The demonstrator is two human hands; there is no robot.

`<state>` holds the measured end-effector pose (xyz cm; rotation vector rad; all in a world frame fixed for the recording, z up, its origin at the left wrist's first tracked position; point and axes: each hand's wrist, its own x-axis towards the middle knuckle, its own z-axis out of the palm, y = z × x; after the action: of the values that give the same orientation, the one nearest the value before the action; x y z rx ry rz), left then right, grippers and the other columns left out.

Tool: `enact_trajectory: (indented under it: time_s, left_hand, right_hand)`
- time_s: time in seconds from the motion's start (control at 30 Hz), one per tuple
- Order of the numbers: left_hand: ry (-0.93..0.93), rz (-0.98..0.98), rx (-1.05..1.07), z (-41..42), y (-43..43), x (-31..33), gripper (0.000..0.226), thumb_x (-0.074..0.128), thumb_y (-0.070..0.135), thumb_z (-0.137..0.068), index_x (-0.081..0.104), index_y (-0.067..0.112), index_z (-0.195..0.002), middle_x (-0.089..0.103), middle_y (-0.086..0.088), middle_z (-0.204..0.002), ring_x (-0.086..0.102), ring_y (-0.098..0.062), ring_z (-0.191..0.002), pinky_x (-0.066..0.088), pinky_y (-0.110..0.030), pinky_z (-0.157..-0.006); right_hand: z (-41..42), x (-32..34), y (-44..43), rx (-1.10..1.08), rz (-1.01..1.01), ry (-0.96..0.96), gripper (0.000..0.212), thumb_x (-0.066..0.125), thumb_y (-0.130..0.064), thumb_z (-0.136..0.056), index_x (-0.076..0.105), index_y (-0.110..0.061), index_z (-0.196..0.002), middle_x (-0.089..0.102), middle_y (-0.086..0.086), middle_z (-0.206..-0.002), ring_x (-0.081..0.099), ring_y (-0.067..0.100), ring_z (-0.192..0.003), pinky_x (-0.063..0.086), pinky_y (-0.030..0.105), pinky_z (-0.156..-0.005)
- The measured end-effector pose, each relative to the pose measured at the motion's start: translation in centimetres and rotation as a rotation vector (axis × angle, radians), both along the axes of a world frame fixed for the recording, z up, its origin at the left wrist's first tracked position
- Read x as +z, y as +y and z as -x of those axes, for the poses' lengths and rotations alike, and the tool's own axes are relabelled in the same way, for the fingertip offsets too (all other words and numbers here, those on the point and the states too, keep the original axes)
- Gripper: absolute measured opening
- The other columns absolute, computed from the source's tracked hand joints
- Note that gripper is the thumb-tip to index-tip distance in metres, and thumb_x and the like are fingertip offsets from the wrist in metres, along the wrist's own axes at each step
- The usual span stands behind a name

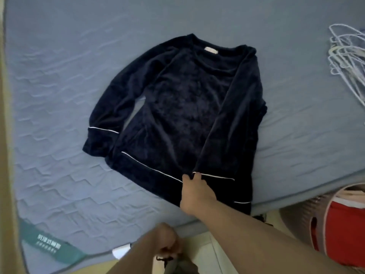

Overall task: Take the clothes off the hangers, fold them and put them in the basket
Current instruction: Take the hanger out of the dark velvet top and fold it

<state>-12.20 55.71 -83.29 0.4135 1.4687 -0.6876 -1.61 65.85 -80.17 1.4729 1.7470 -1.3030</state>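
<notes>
A dark navy long-sleeved top (177, 107) with white piping lies flat on the blue mattress (59, 76), neck away from me. Its right sleeve is folded down across the body. My right hand (194, 191) pinches the cuff of that sleeve near the hem. My left hand (166, 244) is low at the mattress's near edge, fingers curled by my waist around something dark; what it holds is unclear. A pinkish basket (320, 218) stands on the floor at the lower right with folded red and pale clothes inside.
A pile of white wire hangers (347, 62) lies on the mattress at the far right. A green label strip (49, 244) crosses the mattress's near left corner. A beige wall or frame runs along the left edge.
</notes>
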Motion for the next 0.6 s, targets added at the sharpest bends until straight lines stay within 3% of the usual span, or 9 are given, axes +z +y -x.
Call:
enact_trajectory:
  time_s: [0.07,0.17,0.2,0.3,0.4,0.47,0.5,0.57,0.6]
  left_hand:
    - [0.245,-0.132,0.113,6.5,0.2,-1.8,0.026,0.059,0.002,-0.089,0.053,0.006,-0.064,0.055,-0.001,-0.06,0.057,-0.014,-0.055,0.054,-0.026,-0.066]
    - [0.551,-0.492,0.521,14.3,3.8,-3.1,0.016,0.055,0.008,-0.091,0.061,0.002,-0.077,0.06,-0.009,-0.067,0.061,-0.025,-0.06,0.058,-0.038,-0.068]
    - [0.614,-0.583,0.637,16.0,4.8,-3.6,0.023,0.053,0.02,-0.092,0.062,-0.001,-0.09,0.063,-0.012,-0.075,0.064,-0.029,-0.068,0.06,-0.043,-0.073]
    - [0.745,-0.769,0.932,20.7,8.4,-6.2,0.087,0.042,0.076,-0.071,0.058,0.004,-0.117,0.067,-0.016,-0.108,0.065,-0.038,-0.095,0.054,-0.052,-0.089]
    - [0.658,-0.705,1.293,23.3,12.7,-6.1,0.108,0.039,0.093,-0.064,0.048,0.018,-0.14,0.061,-0.004,-0.126,0.063,-0.035,-0.106,0.053,-0.052,-0.093]
    - [0.411,-0.677,1.533,24.4,14.9,-6.5,0.096,0.043,0.091,-0.067,0.053,0.024,-0.136,0.065,-0.002,-0.123,0.066,-0.031,-0.102,0.054,-0.052,-0.09]
    - [0.333,-0.657,1.551,24.8,15.9,-6.4,0.082,0.045,0.084,-0.076,0.059,0.022,-0.129,0.067,-0.005,-0.119,0.066,-0.03,-0.1,0.054,-0.05,-0.089]
    - [0.345,-0.691,1.541,26.7,17.8,-5.8,0.047,0.053,0.055,-0.094,0.062,0.018,-0.121,0.067,-0.008,-0.122,0.064,-0.027,-0.099,0.055,-0.044,-0.076]
    - [0.424,-0.733,1.47,27.6,18.6,-5.9,0.04,0.057,0.042,-0.095,0.059,0.018,-0.128,0.064,-0.006,-0.129,0.062,-0.027,-0.103,0.054,-0.041,-0.073]
  right_hand:
    - [1.3,-0.8,-0.4,0.02,0.003,0.049,0.064,0.061,-0.023,-0.089,0.03,-0.019,-0.145,0.033,0.012,-0.139,0.044,0.031,-0.122,0.048,0.042,-0.096]
    - [2.1,-1.8,-0.3,0.033,-0.063,0.029,0.049,0.057,-0.022,-0.091,0.039,-0.017,-0.136,0.042,0.011,-0.131,0.048,0.028,-0.115,0.05,0.04,-0.091]
    - [2.5,-2.1,-0.1,0.019,-0.099,0.021,0.047,0.055,-0.02,-0.091,0.04,-0.017,-0.136,0.044,0.01,-0.13,0.05,0.027,-0.114,0.051,0.039,-0.089]
    - [4.2,-2.9,0.7,-0.009,-0.196,0.033,0.045,0.053,-0.017,-0.094,0.04,-0.018,-0.136,0.046,0.008,-0.13,0.052,0.025,-0.112,0.052,0.036,-0.085]
    - [6.3,-4.0,2.2,-0.036,-0.264,0.089,0.044,0.051,-0.018,-0.096,0.039,-0.02,-0.139,0.048,0.007,-0.13,0.053,0.023,-0.109,0.051,0.034,-0.084]
    - [7.8,-4.7,3.4,-0.076,-0.293,0.128,0.043,0.049,-0.02,-0.099,0.038,-0.022,-0.14,0.048,0.005,-0.131,0.054,0.022,-0.106,0.051,0.035,-0.084]
    - [8.4,-5.0,4.0,-0.1,-0.298,0.144,0.042,0.047,-0.022,-0.1,0.038,-0.023,-0.141,0.048,0.004,-0.131,0.055,0.022,-0.105,0.051,0.036,-0.084]
    - [9.5,-5.3,5.2,-0.165,-0.316,0.158,0.04,0.044,-0.024,-0.102,0.038,-0.024,-0.141,0.048,0.002,-0.131,0.056,0.021,-0.103,0.051,0.037,-0.083]
    - [9.8,-5.5,5.7,-0.195,-0.325,0.16,0.039,0.044,-0.025,-0.102,0.039,-0.024,-0.14,0.048,0.002,-0.131,0.056,0.021,-0.102,0.051,0.037,-0.082]
